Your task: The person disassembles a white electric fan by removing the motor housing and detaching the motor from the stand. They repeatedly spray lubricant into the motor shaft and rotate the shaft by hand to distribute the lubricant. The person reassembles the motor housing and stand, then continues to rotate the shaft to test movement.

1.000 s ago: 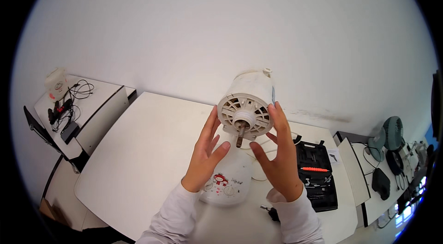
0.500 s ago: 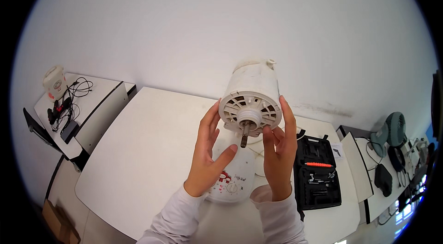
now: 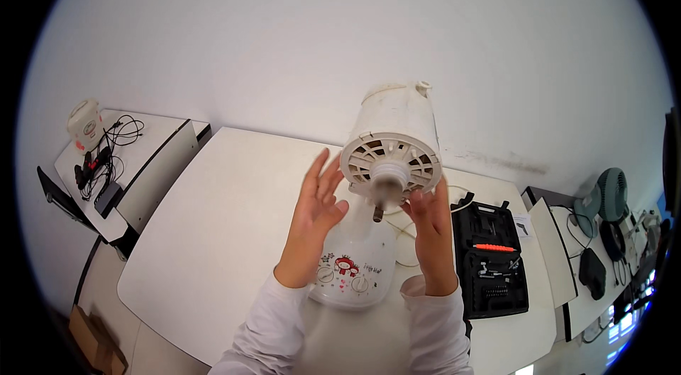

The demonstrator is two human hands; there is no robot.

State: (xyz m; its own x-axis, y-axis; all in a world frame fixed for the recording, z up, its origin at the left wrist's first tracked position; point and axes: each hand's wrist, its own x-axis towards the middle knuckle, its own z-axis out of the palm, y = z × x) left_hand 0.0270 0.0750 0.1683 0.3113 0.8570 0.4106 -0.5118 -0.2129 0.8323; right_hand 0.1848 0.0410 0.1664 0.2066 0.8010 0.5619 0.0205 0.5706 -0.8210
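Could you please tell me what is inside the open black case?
The black case holds an orange rod, small silvery metal parts and rows of small dark pieces. What lies underneath these is covered; their exact kinds are too small to tell.

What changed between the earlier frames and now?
The left hand has shifted left, fingers spread wider beside the motor housing; the right hand has dropped to the housing's lower right edge. The housing, white base and open tool case roughly keep their places.
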